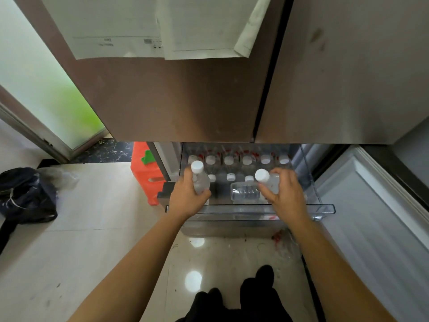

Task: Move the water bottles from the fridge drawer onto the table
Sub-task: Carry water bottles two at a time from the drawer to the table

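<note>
The clear fridge drawer [250,209] is pulled out below the closed fridge doors. Several clear water bottles with white caps [229,160] stand in rows inside it, and one bottle [245,192] lies on its side near the front. My left hand [185,196] grips an upright bottle [200,180] at the drawer's left end, raised above the others. My right hand [286,191] grips another bottle [268,181], tilted, cap pointing left, over the drawer's right half. No table is in view.
An orange plastic stool [144,173] stands left of the drawer. A dark bag [25,196] lies on the tiled floor at far left. An open fridge door panel [376,219] is on the right. Papers [148,26] hang on the fridge door above.
</note>
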`<state>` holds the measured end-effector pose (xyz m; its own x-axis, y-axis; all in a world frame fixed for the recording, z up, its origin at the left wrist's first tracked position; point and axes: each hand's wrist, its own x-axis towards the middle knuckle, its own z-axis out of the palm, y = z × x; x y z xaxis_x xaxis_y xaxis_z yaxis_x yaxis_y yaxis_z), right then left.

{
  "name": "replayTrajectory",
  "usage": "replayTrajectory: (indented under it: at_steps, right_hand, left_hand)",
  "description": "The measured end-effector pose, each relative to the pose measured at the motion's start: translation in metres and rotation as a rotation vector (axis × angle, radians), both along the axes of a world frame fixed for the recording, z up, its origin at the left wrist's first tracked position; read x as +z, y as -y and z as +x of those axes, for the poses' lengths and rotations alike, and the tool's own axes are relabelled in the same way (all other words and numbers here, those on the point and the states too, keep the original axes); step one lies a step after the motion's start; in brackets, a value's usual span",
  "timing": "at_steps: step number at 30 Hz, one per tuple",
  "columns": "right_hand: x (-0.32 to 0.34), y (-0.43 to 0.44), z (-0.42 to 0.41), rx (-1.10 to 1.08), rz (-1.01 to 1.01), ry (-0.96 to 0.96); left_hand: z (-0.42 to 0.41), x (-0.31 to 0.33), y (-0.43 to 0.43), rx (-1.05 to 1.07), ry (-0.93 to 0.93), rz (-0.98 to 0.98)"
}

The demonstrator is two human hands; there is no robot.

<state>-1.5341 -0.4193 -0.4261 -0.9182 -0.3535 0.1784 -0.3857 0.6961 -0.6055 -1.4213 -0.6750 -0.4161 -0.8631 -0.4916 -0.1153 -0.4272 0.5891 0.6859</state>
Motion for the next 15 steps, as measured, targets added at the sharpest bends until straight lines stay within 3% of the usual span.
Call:
replayTrajectory:
  at_steps: [3, 6, 10, 15]
  right_hand:
    - [-0.005, -0.001, 0.012, -0.048, 0.002, 0.006]
    - [0.005, 0.001, 0.019, -0.109, -0.14, -0.042]
    - [0.028, 0.006, 0.029, -0.285, -0.46, -0.03]
    - [0.044, 0.039, 0.047, -0.123, -0.541, 0.015]
  left_hand:
    - [0.003, -0.007, -0.012, -0.001, 0.049, -0.138]
    - [0.005, -0.007, -0.014, -0.002, 0.025, -0.172]
    - [0.014, -0.009, -0.009, 0.025, -0.119, -0.06]
    - [0.024, 0.017, -0.01, 0.234, -0.352, 0.138]
